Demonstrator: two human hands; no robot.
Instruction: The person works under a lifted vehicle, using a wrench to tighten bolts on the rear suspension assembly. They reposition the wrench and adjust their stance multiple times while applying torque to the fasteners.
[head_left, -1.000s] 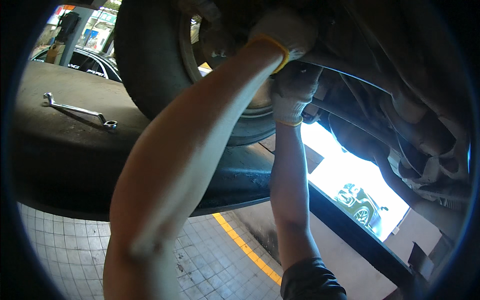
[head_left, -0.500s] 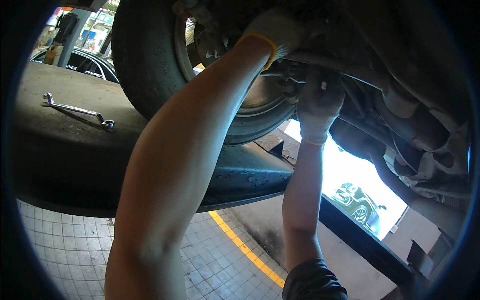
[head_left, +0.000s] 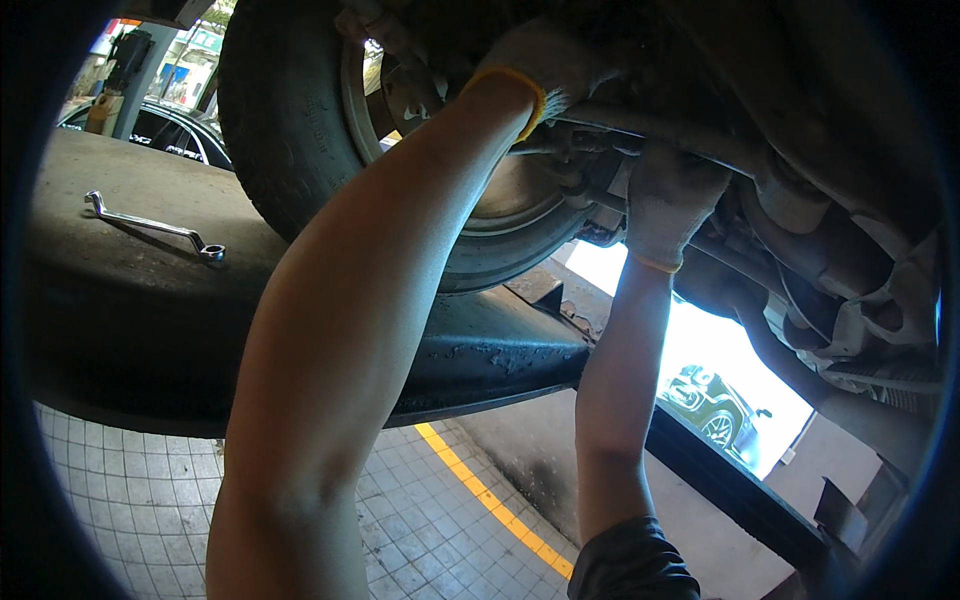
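Both my hands wear pale knit gloves and reach up into the underside of a raised car. My left hand [head_left: 545,65], its cuff edged in yellow, is beside the inner side of the wheel; its fingers vanish in the dark. Lower and to the right, my right hand [head_left: 675,200] is up under a metal rod [head_left: 680,130], its fingers looking curled; whatever they grip is hidden. The black tire [head_left: 290,120] stands left of both hands, and the wheel rim [head_left: 510,235] shows beneath my left forearm.
A double-ended ring wrench [head_left: 155,222] lies on a dark, broad ledge [head_left: 70,180] at the left. Below are a tiled floor [head_left: 130,480] with a yellow line [head_left: 490,500] and a dark beam [head_left: 735,490]. Suspension parts and pipes [head_left: 800,220] crowd the right.
My right hand has shifted to the right, and its forearm with it. My left hand stays at nearly the same place. The wrench has not moved.
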